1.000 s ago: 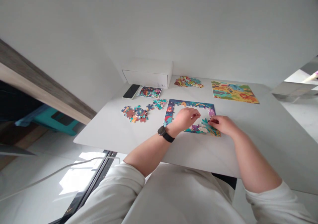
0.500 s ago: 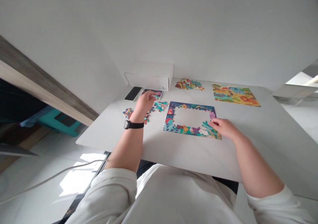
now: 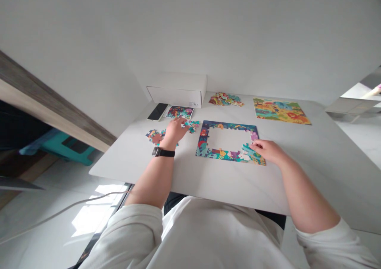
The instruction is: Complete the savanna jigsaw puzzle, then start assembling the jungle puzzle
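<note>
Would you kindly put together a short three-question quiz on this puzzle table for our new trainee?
1. True or false: the middle of the puzzle frame is filled in.
2. Which hand rests on the frame's near right corner? A) left hand B) right hand
3. What lies between the phone and the white box, just beyond the loose pieces?

Key
1. False: bare table shows inside it.
2. B; the left hand is at the loose pieces.
3. A small reference picture.
</note>
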`<move>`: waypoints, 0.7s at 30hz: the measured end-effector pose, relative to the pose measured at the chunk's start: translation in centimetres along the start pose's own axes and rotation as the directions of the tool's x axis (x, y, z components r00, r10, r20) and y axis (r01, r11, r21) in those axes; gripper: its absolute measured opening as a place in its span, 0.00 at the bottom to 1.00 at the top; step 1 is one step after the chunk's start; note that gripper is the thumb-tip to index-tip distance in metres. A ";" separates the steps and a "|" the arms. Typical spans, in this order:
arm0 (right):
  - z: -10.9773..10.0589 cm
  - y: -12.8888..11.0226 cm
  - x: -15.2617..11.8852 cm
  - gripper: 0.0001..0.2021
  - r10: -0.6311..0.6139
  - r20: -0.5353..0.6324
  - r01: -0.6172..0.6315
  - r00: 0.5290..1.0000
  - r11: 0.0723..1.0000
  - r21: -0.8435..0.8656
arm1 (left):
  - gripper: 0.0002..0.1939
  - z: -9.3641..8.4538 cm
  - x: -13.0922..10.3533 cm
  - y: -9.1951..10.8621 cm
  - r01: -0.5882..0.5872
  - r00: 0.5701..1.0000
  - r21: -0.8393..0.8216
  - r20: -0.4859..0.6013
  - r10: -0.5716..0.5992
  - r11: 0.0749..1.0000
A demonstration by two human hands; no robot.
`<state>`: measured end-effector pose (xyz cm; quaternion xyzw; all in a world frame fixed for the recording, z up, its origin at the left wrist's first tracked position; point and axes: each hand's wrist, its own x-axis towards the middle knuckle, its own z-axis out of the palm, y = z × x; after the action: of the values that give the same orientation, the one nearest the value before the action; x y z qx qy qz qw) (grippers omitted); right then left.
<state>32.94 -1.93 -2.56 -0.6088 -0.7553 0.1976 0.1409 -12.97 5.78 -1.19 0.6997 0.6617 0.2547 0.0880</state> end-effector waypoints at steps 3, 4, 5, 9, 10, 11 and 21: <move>-0.1 -0.5 -0.1 0.23 0.011 0.000 -0.011 1.000 1.000 0.015 | 0.21 0.7 -0.2 0.2 -0.040 0.999 0.053 0.005 0.040 0.998; -0.2 -0.6 -0.1 0.24 0.013 0.004 -0.013 1.000 1.000 0.020 | 0.22 0.9 -0.2 0.3 -0.038 0.999 0.071 0.012 0.037 0.997; -0.2 -0.7 -0.1 0.25 0.013 0.007 -0.013 1.000 1.000 0.023 | 0.23 1.1 -0.3 0.3 -0.030 0.999 0.088 0.020 0.028 0.996; -0.3 -0.6 -0.1 0.24 0.003 0.013 -0.003 1.000 1.000 0.016 | 0.20 1.6 -0.3 0.3 -0.003 0.999 0.117 0.045 -0.002 0.993; -0.2 -0.5 -0.1 0.24 0.001 0.013 -0.001 1.000 1.000 0.014 | 0.18 1.6 -0.3 0.3 -0.004 0.999 0.112 0.047 -0.001 0.994; -0.2 -0.4 -0.1 0.23 0.001 0.014 -0.001 1.000 1.000 0.013 | 0.16 1.6 -0.3 0.3 -0.007 0.999 0.104 0.046 0.002 0.995; 0.0 -0.4 0.1 0.16 0.003 0.001 -0.003 1.000 0.999 0.042 | 0.24 1.8 0.0 0.0 -0.052 0.997 0.076 0.067 0.047 0.996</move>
<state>32.59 -1.92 -2.43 -0.6070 -0.7500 0.2139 0.1529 -12.12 6.20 -2.73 0.7265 0.6505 0.2079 0.0757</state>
